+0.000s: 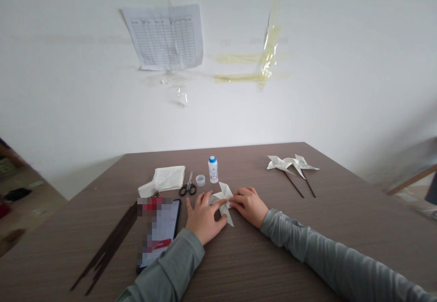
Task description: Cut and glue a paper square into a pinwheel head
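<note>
A folded white paper pinwheel (224,198) lies on the brown table (259,265) between my hands. My left hand (202,218) rests on its left side, fingers spread and pressing the paper down. My right hand (249,204) is on its right side, fingers curled and pinching the paper near the centre. A small white glue bottle with a blue cap (213,169) stands just behind, beside its loose cap (200,180) and black-handled scissors (188,186).
Two finished paper pinwheels on dark sticks (294,168) lie at the back right. A stack of paper sheets (165,179), a phone (159,234) and a bundle of dark sticks (109,247) lie to the left. A printed sheet (164,36) hangs on the wall.
</note>
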A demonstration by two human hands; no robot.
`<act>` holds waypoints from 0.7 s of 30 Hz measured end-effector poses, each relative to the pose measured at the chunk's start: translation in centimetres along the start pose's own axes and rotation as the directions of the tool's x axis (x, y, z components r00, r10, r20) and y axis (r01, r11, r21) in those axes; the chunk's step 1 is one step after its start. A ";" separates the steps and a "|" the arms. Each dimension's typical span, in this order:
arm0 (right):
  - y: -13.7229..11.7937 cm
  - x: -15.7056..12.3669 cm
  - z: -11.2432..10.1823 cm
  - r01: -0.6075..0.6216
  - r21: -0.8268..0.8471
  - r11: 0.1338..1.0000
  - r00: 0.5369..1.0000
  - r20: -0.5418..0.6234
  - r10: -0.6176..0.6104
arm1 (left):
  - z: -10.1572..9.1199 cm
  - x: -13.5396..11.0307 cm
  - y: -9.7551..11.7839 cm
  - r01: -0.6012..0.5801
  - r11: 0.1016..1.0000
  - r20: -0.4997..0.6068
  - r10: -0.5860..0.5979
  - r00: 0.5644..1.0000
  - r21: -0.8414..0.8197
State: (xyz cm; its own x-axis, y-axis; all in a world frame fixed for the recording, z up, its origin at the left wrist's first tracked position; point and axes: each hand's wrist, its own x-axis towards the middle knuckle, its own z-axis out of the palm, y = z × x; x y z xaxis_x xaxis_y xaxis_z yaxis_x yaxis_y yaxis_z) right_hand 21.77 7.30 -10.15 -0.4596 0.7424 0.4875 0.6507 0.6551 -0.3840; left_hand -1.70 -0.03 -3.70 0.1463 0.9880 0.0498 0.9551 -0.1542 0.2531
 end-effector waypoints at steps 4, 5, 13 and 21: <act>-0.3 0.1 -0.3 -0.006 -0.008 1.000 1.000 -0.006 0.006 | -0.1 0.0 0.1 -0.004 1.000 -0.004 0.004 1.000 -0.005; -0.3 0.1 -0.3 -0.007 -0.006 1.000 1.000 -0.004 0.007 | -0.1 0.0 0.1 -0.004 1.000 -0.001 0.004 1.000 -0.001; -0.1 -0.1 -0.4 -0.029 0.005 1.000 0.999 0.014 0.029 | 0.0 0.1 -0.1 -0.010 1.000 0.015 0.010 1.000 0.021; 0.0 -0.1 -0.2 -0.031 0.011 0.999 0.999 0.008 0.031 | 0.2 0.1 -0.2 -0.014 1.000 0.000 0.014 1.000 0.015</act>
State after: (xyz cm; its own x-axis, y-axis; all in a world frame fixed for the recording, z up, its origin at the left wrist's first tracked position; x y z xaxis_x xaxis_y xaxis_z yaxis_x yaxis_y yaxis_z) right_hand 21.91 7.24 -10.04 -0.4444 0.7632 0.4690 0.6579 0.6334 -0.4073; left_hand -1.85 0.10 -3.92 0.1598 0.9857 0.0533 0.9566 -0.1680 0.2381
